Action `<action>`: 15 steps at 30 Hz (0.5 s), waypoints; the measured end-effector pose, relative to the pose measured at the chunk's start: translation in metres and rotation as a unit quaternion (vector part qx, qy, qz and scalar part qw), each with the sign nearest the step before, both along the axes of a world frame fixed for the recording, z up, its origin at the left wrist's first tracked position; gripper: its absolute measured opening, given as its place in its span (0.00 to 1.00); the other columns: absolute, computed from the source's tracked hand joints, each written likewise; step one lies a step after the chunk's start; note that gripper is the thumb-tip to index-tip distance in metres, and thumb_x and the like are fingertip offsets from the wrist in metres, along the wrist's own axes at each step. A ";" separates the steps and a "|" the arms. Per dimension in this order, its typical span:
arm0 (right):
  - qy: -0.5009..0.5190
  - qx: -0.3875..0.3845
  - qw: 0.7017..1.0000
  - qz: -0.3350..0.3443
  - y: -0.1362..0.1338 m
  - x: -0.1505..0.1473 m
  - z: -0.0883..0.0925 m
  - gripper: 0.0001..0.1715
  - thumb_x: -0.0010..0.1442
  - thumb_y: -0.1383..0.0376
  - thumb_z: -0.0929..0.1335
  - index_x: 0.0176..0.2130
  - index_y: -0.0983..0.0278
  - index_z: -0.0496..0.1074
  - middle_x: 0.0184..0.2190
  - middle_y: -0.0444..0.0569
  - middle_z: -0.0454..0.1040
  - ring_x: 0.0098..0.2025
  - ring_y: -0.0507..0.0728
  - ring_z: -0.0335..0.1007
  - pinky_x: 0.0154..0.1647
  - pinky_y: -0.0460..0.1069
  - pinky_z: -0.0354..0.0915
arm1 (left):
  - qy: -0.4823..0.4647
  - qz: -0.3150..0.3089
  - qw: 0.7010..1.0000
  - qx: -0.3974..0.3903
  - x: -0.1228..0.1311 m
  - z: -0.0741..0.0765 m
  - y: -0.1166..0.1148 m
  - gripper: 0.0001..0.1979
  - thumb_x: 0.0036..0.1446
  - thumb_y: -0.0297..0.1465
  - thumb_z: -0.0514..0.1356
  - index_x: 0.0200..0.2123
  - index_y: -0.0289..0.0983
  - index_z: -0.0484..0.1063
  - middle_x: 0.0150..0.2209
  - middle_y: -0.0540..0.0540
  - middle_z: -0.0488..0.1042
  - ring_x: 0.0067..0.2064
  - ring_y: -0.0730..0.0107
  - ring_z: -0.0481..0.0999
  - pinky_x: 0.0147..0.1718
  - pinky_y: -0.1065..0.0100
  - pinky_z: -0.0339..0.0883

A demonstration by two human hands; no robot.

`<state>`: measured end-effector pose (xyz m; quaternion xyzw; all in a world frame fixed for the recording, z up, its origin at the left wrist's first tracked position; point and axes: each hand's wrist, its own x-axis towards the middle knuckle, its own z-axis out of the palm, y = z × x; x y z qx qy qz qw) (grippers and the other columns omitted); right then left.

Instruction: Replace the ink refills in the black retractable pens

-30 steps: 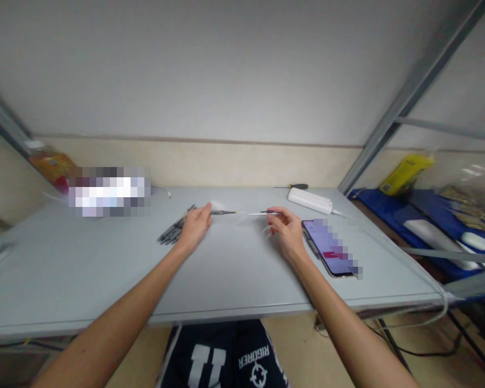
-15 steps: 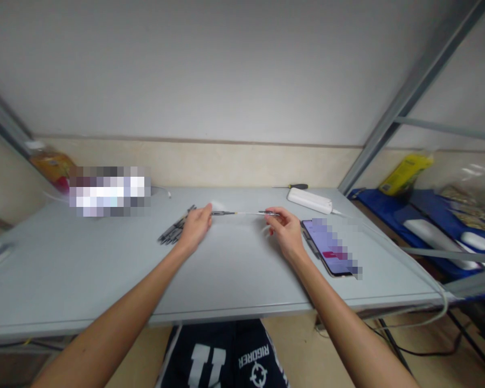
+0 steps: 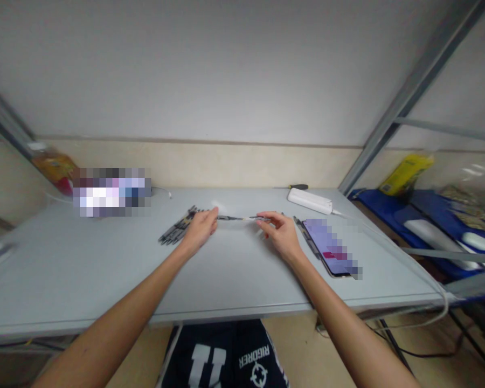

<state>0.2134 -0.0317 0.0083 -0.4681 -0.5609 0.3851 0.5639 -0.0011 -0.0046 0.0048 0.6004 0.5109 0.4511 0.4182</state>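
My left hand pinches one end of a slim dark pen, held level above the desk. The fingers of my right hand close on the other end of it. Between the hands shows a thin, pale stretch, perhaps the refill; whether the two ends are joined I cannot make out. A bundle of dark pens lies by my left hand, partly covered by it. Beside my right hand is a phone, its screen lit and partly blurred out, with slim dark pieces along its left edge.
Behind the phone lies a white power strip with a cable running off to the right. A screwdriver rests near the wall. At the back left are a pixelated object and a bottle. Metal frame bars rise at the right.
My hands have come closer together, shortening the pale stretch between the dark ends. My right hand has shifted slightly left and the pen sits a little lower in view.
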 end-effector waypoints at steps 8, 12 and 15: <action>0.017 -0.012 1.000 0.010 -0.001 -0.002 0.002 0.15 0.42 0.59 0.74 0.32 0.66 0.78 0.30 0.50 0.76 0.24 0.51 0.65 0.20 0.45 0.62 | -0.009 -0.029 0.999 -0.014 0.001 0.002 -0.003 0.24 0.55 0.48 0.49 0.15 0.39 0.50 0.13 0.56 0.51 0.17 0.79 0.50 0.18 0.71 0.45; 0.004 -0.014 1.000 0.008 -0.001 -0.002 0.001 0.15 0.43 0.60 0.73 0.32 0.66 0.78 0.29 0.50 0.76 0.23 0.51 0.65 0.20 0.45 0.62 | -0.030 -0.031 0.999 -0.018 0.001 0.001 -0.001 0.24 0.55 0.48 0.49 0.15 0.40 0.49 0.13 0.56 0.50 0.17 0.79 0.51 0.18 0.71 0.45; -0.009 -0.014 1.000 0.006 -0.001 -0.001 0.000 0.15 0.43 0.60 0.73 0.32 0.66 0.78 0.27 0.49 0.75 0.21 0.49 0.64 0.21 0.45 0.63 | -0.035 -0.031 0.999 -0.020 0.001 -0.001 0.000 0.24 0.55 0.48 0.50 0.16 0.40 0.49 0.13 0.56 0.50 0.17 0.79 0.50 0.18 0.71 0.45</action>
